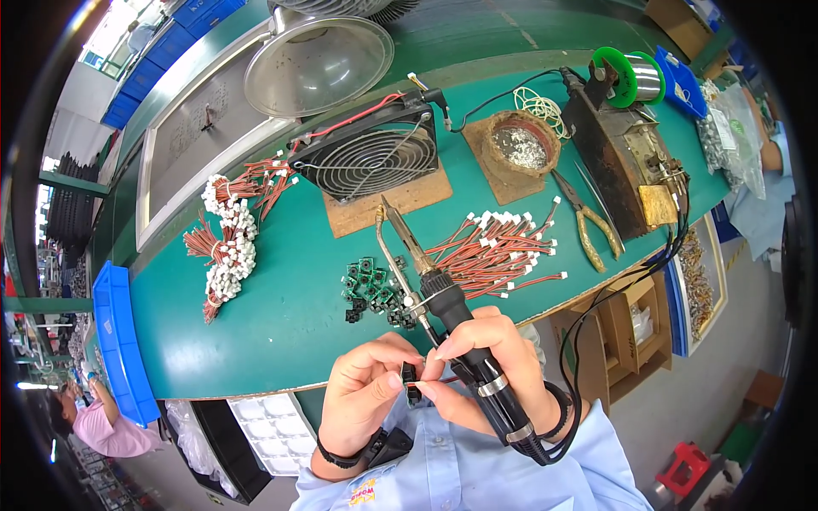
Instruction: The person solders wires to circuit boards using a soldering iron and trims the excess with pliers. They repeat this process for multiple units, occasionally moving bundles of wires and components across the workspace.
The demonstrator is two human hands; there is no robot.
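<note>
Close to my body, my left hand (pixel 360 393) pinches a small black component (pixel 410 382) between thumb and fingertips. My right hand (pixel 511 358) is closed round a black soldering iron (pixel 445 300) with a metal solder-feed tube, its tip pointing up and away over the table. The right thumb and fingertip also pinch at a short reddish wire (pixel 443 381) beside the component; its joint there is too small to make out. Beyond the hands lie a cluster of small green-and-black components (pixel 368 285) and a fan of red-and-black wires with white connectors (pixel 498 247).
A fan with a wire grille (pixel 375 162) stands at the back, with a solder pot (pixel 521 149) to its right. Pliers (pixel 592 226) lie near the black soldering station (pixel 626 162) and solder spool (pixel 635 78). Bundled wires (pixel 228 247) and a blue bin (pixel 122 341) are left.
</note>
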